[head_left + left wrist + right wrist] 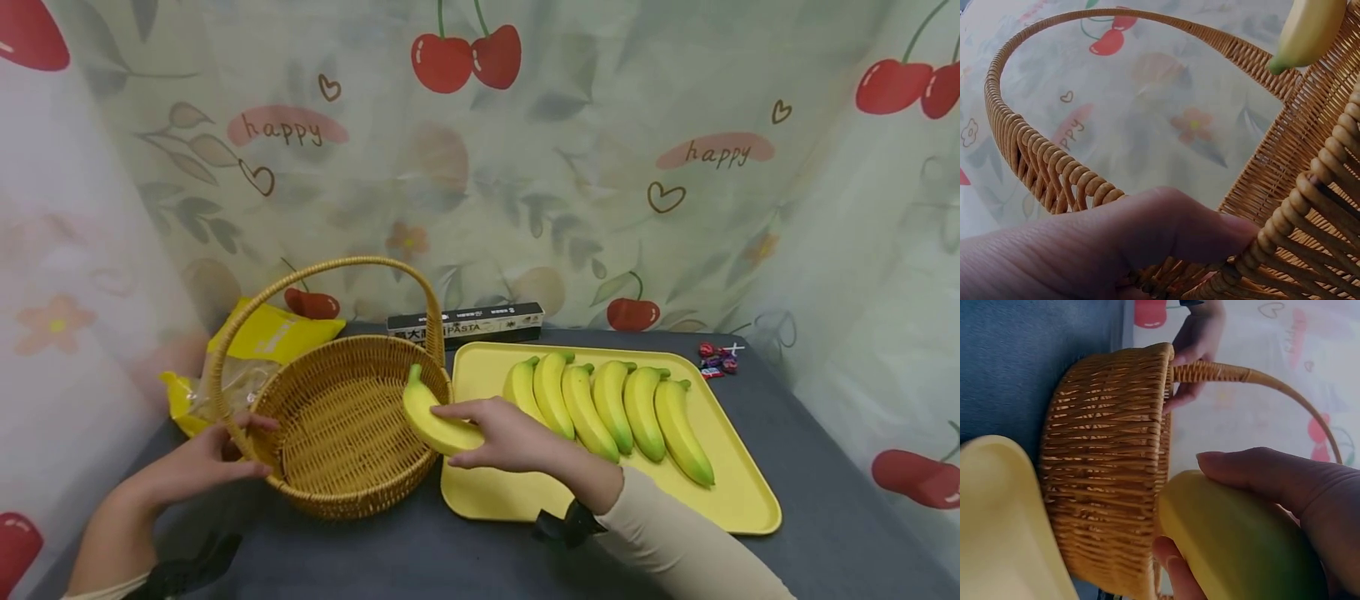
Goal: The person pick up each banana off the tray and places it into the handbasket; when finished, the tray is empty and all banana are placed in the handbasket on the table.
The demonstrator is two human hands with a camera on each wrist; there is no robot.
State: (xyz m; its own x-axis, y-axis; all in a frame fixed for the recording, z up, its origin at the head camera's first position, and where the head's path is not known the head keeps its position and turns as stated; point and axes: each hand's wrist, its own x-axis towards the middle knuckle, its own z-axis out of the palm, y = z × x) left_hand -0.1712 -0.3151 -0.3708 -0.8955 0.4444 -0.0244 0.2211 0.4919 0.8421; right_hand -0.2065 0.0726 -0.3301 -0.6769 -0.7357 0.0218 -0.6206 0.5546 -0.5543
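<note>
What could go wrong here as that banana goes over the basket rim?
The banana is held by its lower end only in the right hand, so it might tip or slip against the basket rim. The left hand grips just one side by the handle base, so a knock may tilt the basket. The right sleeve lies over the tray and could nudge it.

Woven wicker basket (341, 433) with rough, ribbed strands and a braided handle, smooth matt-skinned banana (435, 419), smooth plastic yellow tray (738, 492) with a soft sheen, matt dark cloth worktop (840, 533), crinkly glossy yellow bag (266, 337) at its far left corner, thin printed backdrop sheet (525, 167), printed cardboard pasta box (468, 323).
</note>
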